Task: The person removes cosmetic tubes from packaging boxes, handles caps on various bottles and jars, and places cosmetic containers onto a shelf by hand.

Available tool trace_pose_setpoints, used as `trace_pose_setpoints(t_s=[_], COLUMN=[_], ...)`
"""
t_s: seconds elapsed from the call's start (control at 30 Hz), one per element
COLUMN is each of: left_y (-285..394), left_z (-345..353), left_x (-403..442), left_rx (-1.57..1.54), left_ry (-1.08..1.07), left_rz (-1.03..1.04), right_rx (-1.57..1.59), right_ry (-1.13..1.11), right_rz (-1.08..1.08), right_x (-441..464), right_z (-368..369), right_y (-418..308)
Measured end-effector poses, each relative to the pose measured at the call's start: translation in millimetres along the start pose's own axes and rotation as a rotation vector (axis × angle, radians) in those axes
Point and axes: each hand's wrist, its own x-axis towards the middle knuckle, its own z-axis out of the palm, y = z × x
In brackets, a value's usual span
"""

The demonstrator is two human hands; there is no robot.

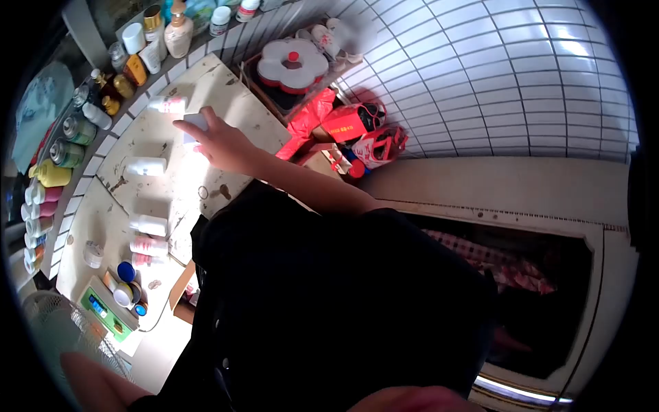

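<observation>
A: What do we have at the heart of the scene?

B: A white container (195, 121), gripped in the right hand (228, 145) over a worn, pale tabletop (250, 127). We see its fingers closed about the piece, a touch of red showing below; whether it meets the surface, we cannot tell.

A: And the left hand?

B: We see only a bare left arm (103, 382) at the lower edge, near a mesh basket (62, 309). The hand itself is out of our sight, so we cannot tell how it is set.

A: What surrounds the container?

B: Just beside it we find a white bottle with red lettering (168, 104). A plain white bottle (146, 166) sits farther down the tabletop, and beyond that a cluster of white and pink bottles (149, 246). Near the basket, we note a blue lid (125, 272) beside a green-topped device (103, 314).

A: Farther out?

B: Bottles, jars and cans line a tiled ledge (118, 125), among them a pump bottle (178, 31) and a yellow bottle (50, 174). Past the tabletop's far corner, we spot a flower-shaped box (274, 67) and red bags (343, 125) before a white-tiled wall (480, 75). At right, checked cloth (473, 250) lies inside an open cabinet (587, 302).
</observation>
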Motion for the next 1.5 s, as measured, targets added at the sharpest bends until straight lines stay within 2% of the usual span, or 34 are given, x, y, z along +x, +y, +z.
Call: trace_pose_setpoints(t_s=[0.1, 0.37, 0.5, 0.63, 0.83, 1.03, 1.1, 1.13, 1.23, 1.33, 1.43, 1.5], left_y=[5, 22, 39, 55, 71, 76, 75, 75, 73, 73, 72, 70], left_z=[0, -8, -12, -17, -16, -18, -17, -16, -19, -20, -24, -26], left_x=[3, 7, 15, 25, 16, 8, 4, 3, -4, -11, -21, -34], left_rx=[0.02, 0.08, 0.135, 0.236, 0.357, 0.437, 0.467, 0.48, 0.514, 0.54, 0.578, 0.618], left_ry=[-0.011, -0.042, -0.059, -0.071, -0.036, -0.024, -0.021, -0.02, -0.003, 0.044, 0.157, 0.288], left_rz=[-0.003, -0.034, -0.072, -0.107, -0.15, -0.148, -0.143, -0.137, -0.132, -0.138, -0.176, -0.272], right_rx=[0.029, 0.058, 0.123, 0.074, 0.07, 0.073, 0.127, 0.264, 0.262, 0.083, 0.041, 0.101], right_ry=[-0.069, -0.044, -0.13, -0.136, -0.149, 0.025, 0.176, 0.172, 0.258, 0.164, 0.101, 0.032], right_rz=[0.07, 0.024, 0.104, 0.024, -0.078, -0.347, -0.5, -0.515, -0.669, -0.655, -0.667, -0.67], right_x=[1, 4, 8, 13, 53, 125, 153, 166, 216, 237, 230, 215], right_z=[-6, 2, -6, -14, -78, -137, -150, -155, -148, -154, -146, -126], right_y=[-4, 2, -4, -4, -39, -87, -109, -121, -141, -163, -175, -162])
